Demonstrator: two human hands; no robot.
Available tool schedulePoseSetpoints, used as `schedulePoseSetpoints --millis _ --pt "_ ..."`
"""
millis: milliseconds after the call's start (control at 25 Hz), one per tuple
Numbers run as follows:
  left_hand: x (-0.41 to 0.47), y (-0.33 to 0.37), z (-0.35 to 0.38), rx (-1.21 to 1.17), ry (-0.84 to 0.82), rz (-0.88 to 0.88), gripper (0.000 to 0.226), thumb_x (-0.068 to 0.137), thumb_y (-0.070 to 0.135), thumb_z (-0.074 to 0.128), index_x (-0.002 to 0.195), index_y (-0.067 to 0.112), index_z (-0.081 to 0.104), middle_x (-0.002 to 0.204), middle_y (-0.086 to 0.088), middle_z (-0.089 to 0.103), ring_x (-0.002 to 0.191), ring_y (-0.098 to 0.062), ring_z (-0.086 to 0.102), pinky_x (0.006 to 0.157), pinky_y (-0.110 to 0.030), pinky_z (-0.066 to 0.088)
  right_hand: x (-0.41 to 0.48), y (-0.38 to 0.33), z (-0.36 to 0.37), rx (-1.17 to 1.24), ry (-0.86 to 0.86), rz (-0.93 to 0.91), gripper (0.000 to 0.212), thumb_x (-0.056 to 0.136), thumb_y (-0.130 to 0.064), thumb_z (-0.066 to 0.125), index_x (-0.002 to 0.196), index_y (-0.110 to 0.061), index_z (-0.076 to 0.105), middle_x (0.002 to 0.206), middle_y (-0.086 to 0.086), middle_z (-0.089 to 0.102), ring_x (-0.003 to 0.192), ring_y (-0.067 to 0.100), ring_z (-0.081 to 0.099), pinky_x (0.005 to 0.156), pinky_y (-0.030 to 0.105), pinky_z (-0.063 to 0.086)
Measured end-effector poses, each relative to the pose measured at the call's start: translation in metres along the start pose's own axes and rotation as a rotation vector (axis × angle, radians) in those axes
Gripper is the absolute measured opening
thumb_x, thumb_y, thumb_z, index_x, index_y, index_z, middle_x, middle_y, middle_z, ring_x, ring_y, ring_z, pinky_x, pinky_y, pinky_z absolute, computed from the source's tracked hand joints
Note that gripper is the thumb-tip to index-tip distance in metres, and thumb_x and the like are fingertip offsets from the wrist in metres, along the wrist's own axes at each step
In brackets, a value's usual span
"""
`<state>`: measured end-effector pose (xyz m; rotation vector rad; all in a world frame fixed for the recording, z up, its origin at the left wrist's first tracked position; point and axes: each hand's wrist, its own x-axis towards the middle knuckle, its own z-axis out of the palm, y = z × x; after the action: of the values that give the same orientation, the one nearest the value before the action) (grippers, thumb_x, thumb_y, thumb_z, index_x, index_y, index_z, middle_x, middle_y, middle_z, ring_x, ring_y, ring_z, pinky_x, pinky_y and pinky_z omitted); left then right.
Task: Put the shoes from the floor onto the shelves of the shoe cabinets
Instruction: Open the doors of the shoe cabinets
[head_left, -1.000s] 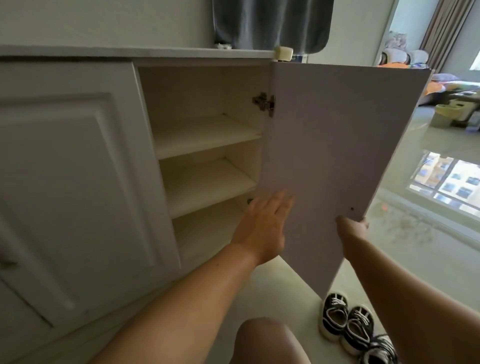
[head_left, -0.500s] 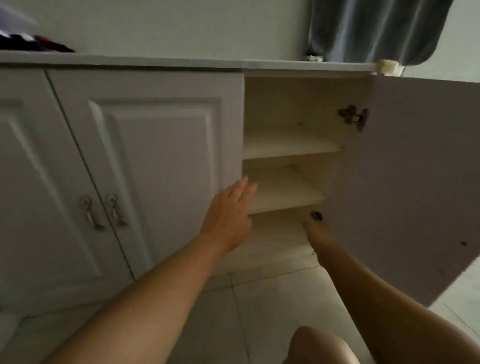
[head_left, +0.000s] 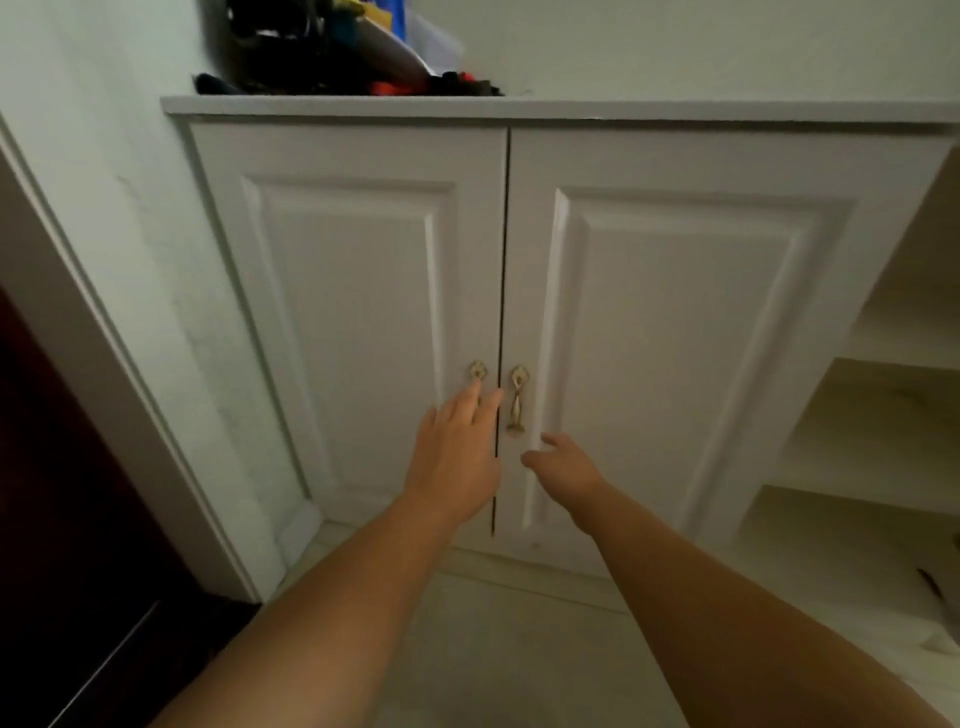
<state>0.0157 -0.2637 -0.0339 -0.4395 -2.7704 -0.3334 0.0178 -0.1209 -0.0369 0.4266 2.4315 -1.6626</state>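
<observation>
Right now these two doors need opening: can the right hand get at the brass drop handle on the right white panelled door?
Probably yes: the right hand hovers open just below the brass drop handle, with nothing between them.

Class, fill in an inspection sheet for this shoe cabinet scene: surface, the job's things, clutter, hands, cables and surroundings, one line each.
Surface: pale tiled floor, bare where it shows.
Job's things: two white cabinet doors, left door and right door, both shut; a brass handle on the right door, another partly hidden on the left; open compartment with empty shelves at the right edge; no shoes in view.
Clutter: blurred dark and coloured things on the cabinet top.
Hands: left hand open, fingertips at the left handle; right hand open, just below the right handle; neither holds anything.
Cables: nothing seen.
Surroundings: pale wall; dark door at left.
</observation>
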Motion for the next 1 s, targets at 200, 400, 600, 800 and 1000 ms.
schedulePoseSetpoints --millis 200,400,600,800,1000 --pt "0.009 -0.039 0.006 -0.043 -0.059 -0.094 0.078 0.084 0.015 0.052 0.152 0.022 0.014 0.161 -0.006 0.008 0.147 -0.024 0.013 0.119 -0.045 0.017 0.039 -0.027 0.036 0.006 0.08 -0.092 0.063 0.087 -0.021 0.059 0.144 -0.013 0.033 0.14 0.01 0.047 0.124 0.029 0.049 0.101 0.037 0.042" --pt "0.011 -0.052 0.015 -0.049 -0.088 -0.108 0.079 0.085 0.015 0.051 0.153 0.021 0.012 0.162 -0.005 0.006 0.147 -0.023 0.011 0.119 -0.045 0.015 0.063 -0.033 0.049 0.162 0.138 -0.129 0.067 0.086 -0.029 0.063 0.144 -0.015 0.035 0.143 0.004 0.048 0.126 0.025 0.049 0.106 0.035 0.04" --pt "0.004 -0.057 0.018 -0.062 -0.079 -0.126 0.076 0.088 0.018 0.047 0.153 0.02 0.008 0.162 -0.004 0.006 0.147 -0.022 0.011 0.119 -0.044 0.016 0.064 -0.028 0.05 0.248 0.125 -0.094 0.082 0.082 -0.007 0.067 0.149 -0.01 0.02 0.154 0.008 0.029 0.139 0.025 0.034 0.108 0.033 0.033" --pt "0.002 -0.039 0.007 -0.18 0.006 -0.136 0.073 0.095 0.04 0.047 0.153 0.017 0.01 0.159 -0.007 0.018 0.145 -0.023 0.022 0.118 -0.037 0.022 0.033 -0.009 0.049 0.118 0.173 -0.141 0.063 0.077 -0.015 0.074 0.129 -0.008 0.039 0.115 0.001 0.046 0.108 0.019 0.05 0.089 0.029 0.042" --pt "0.003 0.011 -0.018 -0.598 0.02 -0.2 0.092 0.083 0.062 0.057 0.153 0.024 0.012 0.158 -0.001 0.025 0.141 -0.02 0.032 0.114 -0.039 0.032 -0.02 0.024 0.049 0.071 0.3 -0.178 0.037 0.075 -0.038 0.073 0.088 -0.016 0.045 0.087 0.007 0.057 0.078 0.025 0.06 0.072 0.045 0.053"
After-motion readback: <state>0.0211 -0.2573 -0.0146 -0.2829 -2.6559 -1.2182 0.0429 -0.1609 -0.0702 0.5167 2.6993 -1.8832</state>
